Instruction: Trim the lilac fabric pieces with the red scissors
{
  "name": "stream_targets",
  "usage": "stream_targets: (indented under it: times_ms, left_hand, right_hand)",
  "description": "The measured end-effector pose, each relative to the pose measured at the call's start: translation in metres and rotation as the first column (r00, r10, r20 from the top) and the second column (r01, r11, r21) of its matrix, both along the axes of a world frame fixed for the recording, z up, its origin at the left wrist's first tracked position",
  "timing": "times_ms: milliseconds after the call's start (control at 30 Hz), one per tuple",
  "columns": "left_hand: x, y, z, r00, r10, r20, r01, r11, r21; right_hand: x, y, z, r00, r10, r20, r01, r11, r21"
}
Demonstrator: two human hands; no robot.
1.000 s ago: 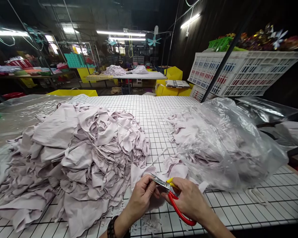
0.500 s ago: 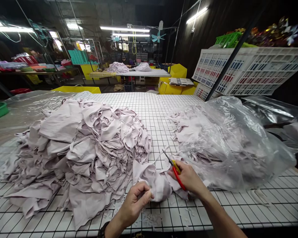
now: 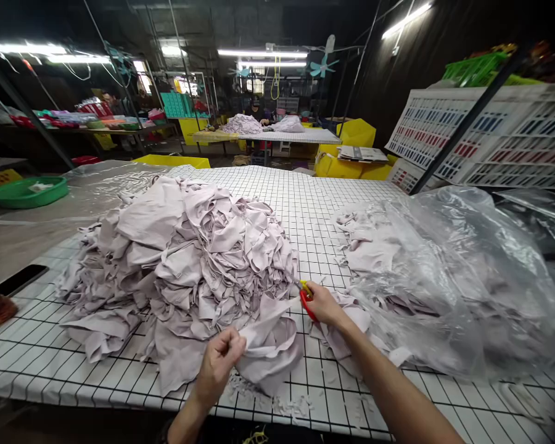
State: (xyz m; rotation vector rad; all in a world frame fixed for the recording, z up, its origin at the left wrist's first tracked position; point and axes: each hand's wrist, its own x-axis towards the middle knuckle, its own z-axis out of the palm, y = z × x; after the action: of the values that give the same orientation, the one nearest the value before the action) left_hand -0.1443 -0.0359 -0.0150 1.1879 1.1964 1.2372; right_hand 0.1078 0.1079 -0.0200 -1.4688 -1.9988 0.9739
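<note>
My left hand point(image 3: 219, 362) is closed on a pale lilac fabric piece point(image 3: 271, 348), pinching its edge near the front of the gridded table point(image 3: 305, 203). My right hand point(image 3: 321, 303) grips red-handled scissors point(image 3: 306, 296) and reaches toward the right edge of a big heap of lilac fabric pieces point(image 3: 189, 259). The scissor blades are mostly hidden against the cloth. A strip of the held fabric stretches from my left hand up toward the scissors.
A clear plastic bag point(image 3: 453, 277) holding more lilac pieces lies on the right. Small cloth trimmings point(image 3: 287, 404) litter the table's front edge. A black phone point(image 3: 21, 279) and a green tray point(image 3: 25, 191) sit at the left. White crates point(image 3: 499, 142) stand behind.
My right hand moved the scissors forward and left to the heap's edge. My left hand pulled the fabric piece taut. The camera swung left, showing the phone and tray.
</note>
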Motion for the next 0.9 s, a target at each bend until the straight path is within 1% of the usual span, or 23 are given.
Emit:
stream_targets:
  times_ms: [33, 100, 133, 200, 267, 300, 333, 367, 400, 433, 467, 500, 533, 567, 633, 667, 700, 733, 767, 800, 833, 867, 900]
  left_hand:
    - [-0.003, 0.008, 0.010, 0.999, 0.036, 0.002, -0.037, 0.999, 0.037]
    - [-0.008, 0.032, 0.039, 0.994, 0.105, -0.013, -0.101, 0.978, 0.182]
    - [-0.009, 0.047, 0.057, 0.990, 0.140, -0.033, -0.125, 0.951, 0.282]
    - [-0.003, 0.082, 0.095, 0.979, 0.178, -0.103, -0.110, 0.878, 0.467]
    - [0.016, 0.123, 0.129, 0.966, 0.150, -0.211, -0.004, 0.823, 0.568]
    - [0.030, 0.144, 0.141, 0.958, 0.093, -0.270, 0.083, 0.813, 0.576]
    - [0.047, 0.164, 0.149, 0.937, 0.020, -0.348, 0.188, 0.813, 0.551]
    - [0.065, 0.182, 0.153, 0.898, -0.052, -0.438, 0.285, 0.826, 0.487]
    - [0.083, 0.196, 0.152, 0.840, -0.132, -0.527, 0.376, 0.841, 0.388]
    - [0.100, 0.207, 0.148, 0.775, -0.211, -0.595, 0.448, 0.848, 0.283]
    - [0.113, 0.212, 0.141, 0.736, -0.259, -0.626, 0.483, 0.848, 0.217]
    - [0.123, 0.213, 0.132, 0.711, -0.289, -0.641, 0.499, 0.849, 0.172]
    - [0.128, 0.208, 0.121, 0.705, -0.298, -0.643, 0.499, 0.853, 0.152]
    - [0.128, 0.199, 0.110, 0.713, -0.291, -0.638, 0.484, 0.863, 0.148]
    - [0.118, 0.166, 0.086, 0.729, -0.278, -0.626, 0.441, 0.890, 0.118]
    - [0.110, 0.146, 0.074, 0.739, -0.296, -0.605, 0.422, 0.904, 0.073]
    - [0.102, 0.124, 0.062, 0.749, -0.344, -0.567, 0.416, 0.909, -0.002]
    - [0.096, 0.101, 0.050, 0.753, -0.413, -0.512, 0.430, 0.898, -0.092]
    - [0.092, 0.080, 0.037, 0.794, -0.528, -0.301, 0.465, 0.847, -0.257]
    - [0.092, 0.061, 0.026, 0.841, -0.536, -0.074, 0.473, 0.795, -0.381]
    - [0.094, 0.046, 0.015, 0.882, -0.459, 0.108, 0.457, 0.775, -0.436]
    - [0.098, 0.035, 0.006, 0.894, -0.356, 0.272, 0.445, 0.766, -0.464]
    - [0.103, 0.028, -0.002, 0.886, -0.250, 0.391, 0.429, 0.762, -0.485]
  right_hand:
    - [0.008, -0.001, 0.011, 1.000, -0.007, -0.020, 0.006, 1.000, -0.012]
    - [0.025, -0.007, 0.038, 0.996, -0.002, -0.086, -0.003, 0.999, -0.054]
    - [0.032, -0.013, 0.053, 0.991, 0.009, -0.133, -0.020, 0.996, -0.084]
    - [0.044, -0.029, 0.082, 0.954, -0.001, -0.299, -0.063, 0.977, -0.205]
    - [0.051, -0.050, 0.101, 0.918, -0.038, -0.395, -0.084, 0.955, -0.285]
    - [0.052, -0.061, 0.106, 0.901, -0.057, -0.431, -0.093, 0.943, -0.320]
    - [0.052, -0.071, 0.106, 0.882, -0.083, -0.463, -0.097, 0.931, -0.352]
    - [0.051, -0.080, 0.102, 0.860, -0.119, -0.496, -0.094, 0.919, -0.384]
    - [0.049, -0.088, 0.094, 0.833, -0.164, -0.528, -0.083, 0.907, -0.413]
    - [0.047, -0.095, 0.084, 0.802, -0.219, -0.555, -0.060, 0.895, -0.441]
    - [0.044, -0.101, 0.071, 0.764, -0.283, -0.579, -0.027, 0.884, -0.467]
    - [0.041, -0.106, 0.058, 0.726, -0.339, -0.599, 0.003, 0.872, -0.490]
    - [0.037, -0.110, 0.045, 0.686, -0.397, -0.610, 0.031, 0.853, -0.520]
    - [0.034, -0.113, 0.033, 0.643, -0.454, -0.617, 0.056, 0.831, -0.553]
    - [0.027, -0.119, 0.014, 0.558, -0.544, -0.627, 0.088, 0.790, -0.607]
    - [0.024, -0.121, 0.008, 0.518, -0.575, -0.633, 0.098, 0.775, -0.624]
    - [0.021, -0.122, 0.004, 0.483, -0.596, -0.641, 0.105, 0.767, -0.633]
    - [0.018, -0.124, 0.002, 0.457, -0.607, -0.650, 0.108, 0.764, -0.636]
    - [0.015, -0.125, 0.001, 0.438, -0.609, -0.661, 0.108, 0.766, -0.634]
    - [0.012, -0.126, 0.002, 0.430, -0.603, -0.672, 0.102, 0.772, -0.627]
    - [0.009, -0.127, 0.003, 0.434, -0.592, -0.680, 0.093, 0.780, -0.619]
    - [0.006, -0.128, 0.004, 0.451, -0.576, -0.682, 0.084, 0.788, -0.610]
    - [0.003, -0.130, 0.004, 0.481, -0.557, -0.678, 0.079, 0.797, -0.599]
